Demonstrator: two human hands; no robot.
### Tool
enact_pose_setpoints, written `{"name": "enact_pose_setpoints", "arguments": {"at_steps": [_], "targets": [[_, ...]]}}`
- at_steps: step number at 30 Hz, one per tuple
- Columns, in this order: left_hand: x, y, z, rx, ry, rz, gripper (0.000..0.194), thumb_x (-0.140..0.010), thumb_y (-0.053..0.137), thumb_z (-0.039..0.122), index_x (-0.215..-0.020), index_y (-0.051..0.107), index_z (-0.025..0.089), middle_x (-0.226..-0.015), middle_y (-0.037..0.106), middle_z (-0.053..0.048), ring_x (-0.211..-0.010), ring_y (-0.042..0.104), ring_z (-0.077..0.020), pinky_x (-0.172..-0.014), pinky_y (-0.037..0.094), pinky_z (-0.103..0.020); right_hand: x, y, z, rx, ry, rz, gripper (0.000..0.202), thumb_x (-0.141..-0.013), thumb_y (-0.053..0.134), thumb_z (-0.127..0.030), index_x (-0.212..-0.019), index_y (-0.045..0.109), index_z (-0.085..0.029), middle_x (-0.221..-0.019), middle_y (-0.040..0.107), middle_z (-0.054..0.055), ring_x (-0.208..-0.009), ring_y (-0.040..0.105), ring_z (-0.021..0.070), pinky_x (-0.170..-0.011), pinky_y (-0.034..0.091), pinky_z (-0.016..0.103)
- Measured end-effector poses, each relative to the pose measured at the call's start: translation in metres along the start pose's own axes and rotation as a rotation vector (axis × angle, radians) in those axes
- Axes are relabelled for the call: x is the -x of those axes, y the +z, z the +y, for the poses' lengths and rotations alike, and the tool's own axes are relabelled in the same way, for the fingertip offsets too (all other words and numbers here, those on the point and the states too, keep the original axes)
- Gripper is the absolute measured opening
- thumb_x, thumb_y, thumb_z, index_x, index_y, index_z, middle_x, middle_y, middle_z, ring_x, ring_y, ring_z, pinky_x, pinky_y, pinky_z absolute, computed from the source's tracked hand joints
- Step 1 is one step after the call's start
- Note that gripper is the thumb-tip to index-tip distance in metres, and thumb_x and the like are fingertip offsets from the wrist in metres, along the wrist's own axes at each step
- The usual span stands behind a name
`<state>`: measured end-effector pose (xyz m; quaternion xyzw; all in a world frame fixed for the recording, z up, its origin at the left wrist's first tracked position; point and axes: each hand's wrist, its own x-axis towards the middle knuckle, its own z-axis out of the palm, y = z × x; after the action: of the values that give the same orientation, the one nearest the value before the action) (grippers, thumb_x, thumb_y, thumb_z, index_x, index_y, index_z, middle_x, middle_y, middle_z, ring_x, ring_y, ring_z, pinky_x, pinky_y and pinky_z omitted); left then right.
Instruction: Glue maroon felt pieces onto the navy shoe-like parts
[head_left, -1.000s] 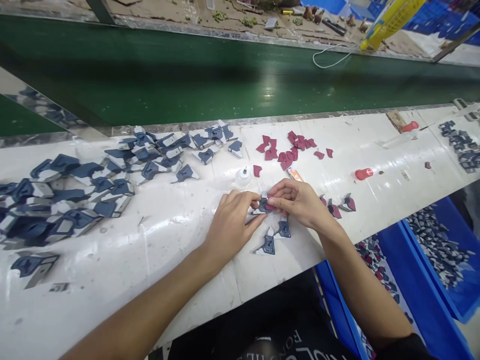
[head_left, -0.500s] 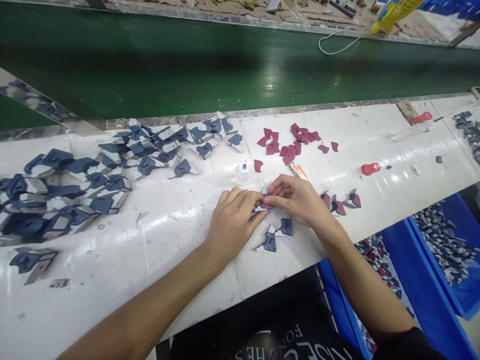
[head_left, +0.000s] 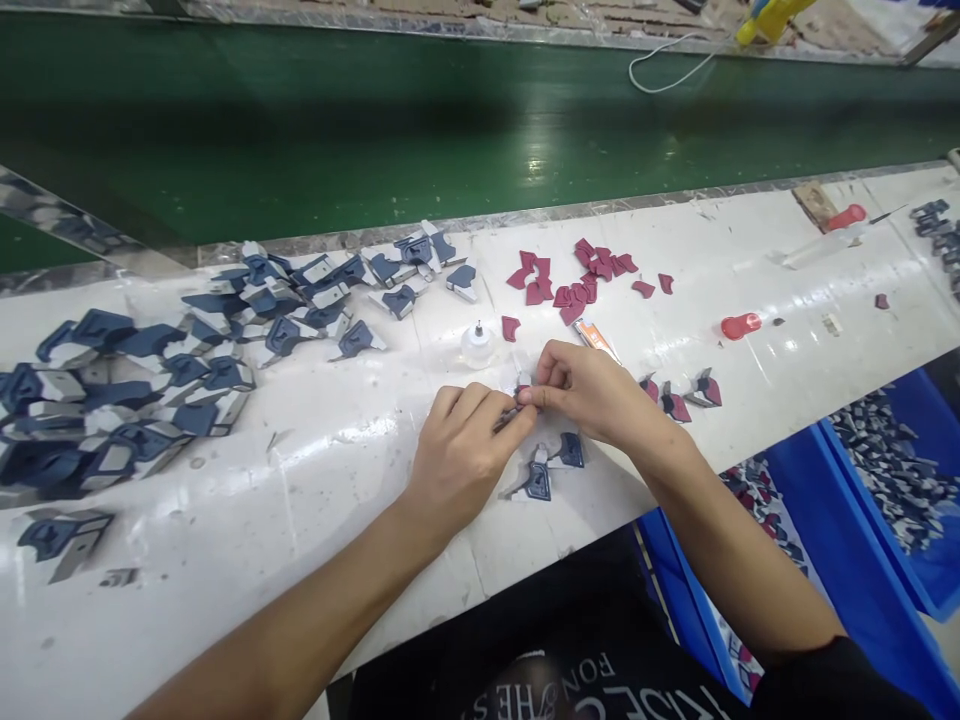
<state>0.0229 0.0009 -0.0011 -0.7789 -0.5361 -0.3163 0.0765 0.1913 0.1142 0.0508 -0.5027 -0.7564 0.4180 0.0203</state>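
Both hands meet over the white table [head_left: 360, 420]. My left hand [head_left: 469, 450] is closed on a small grey part [head_left: 523, 382], mostly hidden by the fingers. Thumb and fingers of my right hand [head_left: 589, 390] pinch at the same part, where a bit of red shows. Two blue-and-white pieces [head_left: 538, 480] lie just below the hands. Several red-faced pieces [head_left: 675, 403] stand to the right of my right hand. Loose red pieces [head_left: 536, 278] lie beyond, near a small clear bottle [head_left: 478, 345] with a thin tip and an orange packet [head_left: 595, 338].
A heap of blue-and-white pieces [head_left: 150, 390] covers the left of the table. At the right are a red-capped item [head_left: 741, 326] and a clear bottle with a needle [head_left: 821, 245]. Blue bins [head_left: 862, 560] stand below the front edge; a green belt [head_left: 450, 130] runs behind.
The view has shifted slightly. Both hands stay together at the part, and less of its red shows between the fingers than before.
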Motion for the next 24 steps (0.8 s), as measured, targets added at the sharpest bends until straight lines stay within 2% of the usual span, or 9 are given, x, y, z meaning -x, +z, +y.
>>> {"name": "enact_pose_setpoints", "arguments": {"at_steps": [6, 10, 15, 18, 24], "targets": [[-0.002, -0.002, 0.001, -0.031, 0.009, -0.021, 0.023, -0.095, 0.071, 0.004, -0.109, 0.072, 0.022, -0.087, 0.076, 0.000, -0.080, 0.060, -0.0187, -0.070, 0.041, -0.038, -0.003, -0.003, 0.001, 0.022, 0.038, -0.031, 0.034, -0.093, 0.085, -0.039, -0.076, 0.060, -0.023, -0.070, 0.066, -0.003, -0.064, 0.057, 0.0152, -0.057, 0.035, 0.031], [-0.004, -0.002, 0.003, -0.024, -0.014, -0.030, 0.016, -0.096, 0.071, 0.006, -0.100, 0.070, 0.022, -0.087, 0.075, 0.000, -0.081, 0.059, -0.0189, -0.068, 0.040, -0.037, -0.005, -0.010, 0.003, -0.093, -0.039, -0.093, 0.029, -0.101, 0.075, -0.040, -0.080, 0.070, -0.021, -0.073, 0.071, -0.001, -0.068, 0.063, 0.0169, -0.062, 0.043, 0.032], [-0.005, -0.001, 0.006, 0.029, -0.078, -0.030, 0.020, -0.097, 0.073, 0.009, -0.085, 0.064, 0.022, -0.084, 0.074, 0.001, -0.081, 0.057, -0.0188, -0.067, 0.041, -0.037, -0.003, -0.018, 0.004, -0.119, -0.022, -0.182, 0.026, -0.099, 0.077, -0.037, -0.080, 0.073, -0.021, -0.070, 0.071, 0.000, -0.066, 0.063, 0.0170, -0.059, 0.043, 0.032], [-0.005, 0.000, 0.005, 0.079, -0.102, -0.027, 0.020, -0.097, 0.073, 0.010, -0.086, 0.063, 0.023, -0.083, 0.074, 0.002, -0.082, 0.060, -0.0180, -0.068, 0.042, -0.037, -0.001, -0.019, 0.006, -0.141, -0.024, -0.238, 0.026, -0.099, 0.077, -0.038, -0.080, 0.073, -0.021, -0.065, 0.067, -0.002, -0.060, 0.059, 0.0157, -0.055, 0.040, 0.031], [-0.004, -0.001, 0.004, 0.150, -0.119, -0.049, 0.020, -0.097, 0.071, 0.007, -0.086, 0.062, 0.022, -0.085, 0.074, 0.001, -0.083, 0.066, -0.0175, -0.069, 0.045, -0.037, 0.000, -0.018, 0.008, -0.144, -0.088, -0.303, 0.023, -0.100, 0.072, -0.028, -0.078, 0.065, -0.023, -0.062, 0.061, -0.005, -0.055, 0.053, 0.0142, -0.052, 0.037, 0.030]]}}
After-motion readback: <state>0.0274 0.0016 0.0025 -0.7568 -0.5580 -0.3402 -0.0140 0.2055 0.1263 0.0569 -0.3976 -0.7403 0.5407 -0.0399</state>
